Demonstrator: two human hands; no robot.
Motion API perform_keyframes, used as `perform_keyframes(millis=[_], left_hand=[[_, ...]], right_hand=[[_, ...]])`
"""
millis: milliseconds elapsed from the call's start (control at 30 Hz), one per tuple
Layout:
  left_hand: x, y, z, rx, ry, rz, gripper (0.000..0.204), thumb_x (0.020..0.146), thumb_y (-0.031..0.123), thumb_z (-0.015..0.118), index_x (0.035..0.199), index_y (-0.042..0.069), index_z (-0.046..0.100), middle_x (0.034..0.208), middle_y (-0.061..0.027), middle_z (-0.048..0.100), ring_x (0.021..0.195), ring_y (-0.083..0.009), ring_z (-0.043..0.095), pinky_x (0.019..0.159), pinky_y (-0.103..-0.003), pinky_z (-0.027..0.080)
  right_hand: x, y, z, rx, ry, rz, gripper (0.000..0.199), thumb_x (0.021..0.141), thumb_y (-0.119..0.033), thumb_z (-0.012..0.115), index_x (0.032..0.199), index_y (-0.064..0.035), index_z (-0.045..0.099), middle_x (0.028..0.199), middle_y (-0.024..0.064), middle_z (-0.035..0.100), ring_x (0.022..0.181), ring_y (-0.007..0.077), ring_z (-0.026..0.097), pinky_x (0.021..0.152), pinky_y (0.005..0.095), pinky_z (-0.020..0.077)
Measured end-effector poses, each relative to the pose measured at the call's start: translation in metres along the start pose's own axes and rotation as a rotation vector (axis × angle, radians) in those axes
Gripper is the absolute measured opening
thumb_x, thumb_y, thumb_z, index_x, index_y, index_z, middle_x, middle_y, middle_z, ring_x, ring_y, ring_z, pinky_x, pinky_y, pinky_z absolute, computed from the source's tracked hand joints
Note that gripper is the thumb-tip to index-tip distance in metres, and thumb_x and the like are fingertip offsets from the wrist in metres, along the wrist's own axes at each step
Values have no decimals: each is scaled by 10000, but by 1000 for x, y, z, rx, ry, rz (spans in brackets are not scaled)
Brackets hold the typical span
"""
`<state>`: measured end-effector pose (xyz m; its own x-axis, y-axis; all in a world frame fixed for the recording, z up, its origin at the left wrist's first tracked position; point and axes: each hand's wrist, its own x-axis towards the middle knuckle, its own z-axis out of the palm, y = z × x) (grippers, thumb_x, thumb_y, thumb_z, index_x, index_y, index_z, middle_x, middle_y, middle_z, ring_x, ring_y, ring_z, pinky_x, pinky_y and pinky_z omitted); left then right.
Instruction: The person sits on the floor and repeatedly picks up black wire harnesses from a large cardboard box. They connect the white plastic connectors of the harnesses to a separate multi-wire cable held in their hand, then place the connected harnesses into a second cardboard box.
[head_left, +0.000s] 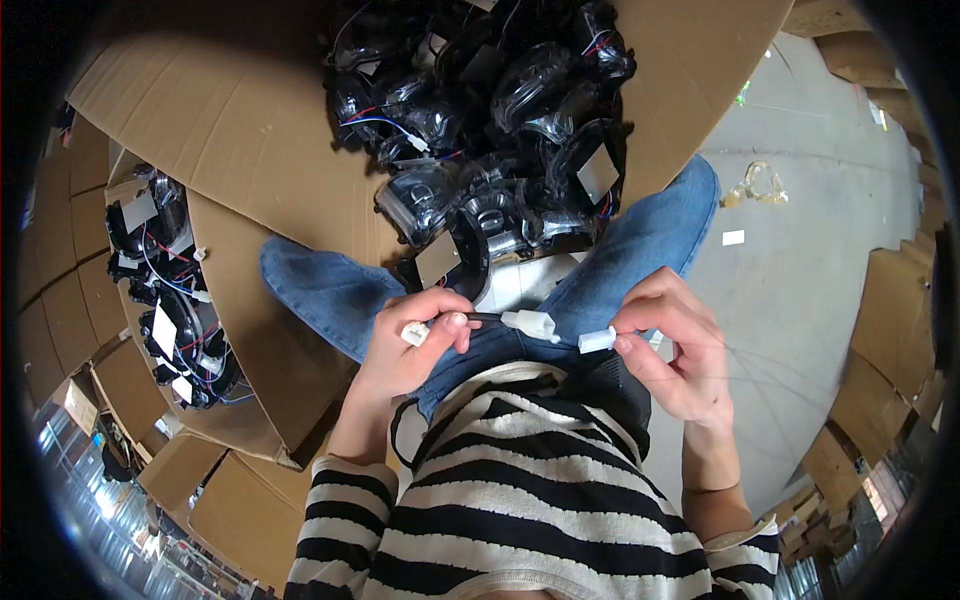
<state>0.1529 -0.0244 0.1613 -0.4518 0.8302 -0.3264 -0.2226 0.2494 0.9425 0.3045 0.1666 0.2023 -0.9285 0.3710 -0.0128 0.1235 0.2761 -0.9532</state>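
Observation:
My left hand (pixel 405 345) pinches a short black cable (pixel 484 317) between thumb and fingers. A white plastic connector (pixel 530 324) sits on the cable's end to the right, and a second white connector (pixel 414 333) sticks out on the left side of the hand. Between thumb and fingertips, my right hand (pixel 675 345) grips a small white connector housing (pixel 597 341). It is apart from the cable's connector, with a small gap between them. Both hands are above my lap. Just beyond lies a clear-and-black lamp unit (pixel 490 215) with a blank label beside it.
A large open cardboard box (pixel 270 130) in front holds many black lamp units (pixel 540 85) with thin wires. To the left, another box (pixel 240 320) stands beside more lamps (pixel 185 300). Yellowish tape (pixel 757 186) and a white paper piece (pixel 733 237) lie on the grey floor (pixel 780 290).

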Motion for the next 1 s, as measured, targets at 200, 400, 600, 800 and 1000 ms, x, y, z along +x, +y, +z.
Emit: perform_keyframes(millis=[200,400,600,800,1000], left_hand=[[0,4,-3,31,-76,-28,121,824,46,470,769,-42,533,599,-57,516,516,-105,507,616,-273,493],[2,3,-3,104,-159,-28,157,778,107,498,725,-37,534,621,-83,530,495,-116,475,455,-235,378],[2,3,-8,18,-256,-53,88,801,55,494,771,-10,545,632,-54,560,487,-84,478,456,-216,381],[9,11,-10,21,-276,-128,107,809,74,496,782,-10,557,671,-53,577,517,-68,476,466,-193,381],[-26,36,-49,117,298,29,192,753,185,568,802,1,598,786,-92,570,575,-120,539,501,-210,416]], right_hand=[[1,-5,2,-16,-30,-18,85,680,-14,605,759,-16,574,733,72,504,685,210,486,602,285,385],[5,-2,3,5,-62,-68,82,672,-13,606,744,-20,566,727,70,503,664,211,472,585,286,378],[3,-7,4,-210,-53,-89,115,631,6,603,701,-30,520,688,67,457,625,229,444,556,309,369],[9,1,9,-210,-31,-113,116,634,14,593,703,-30,511,680,77,449,624,236,447,553,314,367],[1,0,-6,-56,30,56,75,662,20,564,718,-12,526,703,81,492,651,216,471,575,285,376]])
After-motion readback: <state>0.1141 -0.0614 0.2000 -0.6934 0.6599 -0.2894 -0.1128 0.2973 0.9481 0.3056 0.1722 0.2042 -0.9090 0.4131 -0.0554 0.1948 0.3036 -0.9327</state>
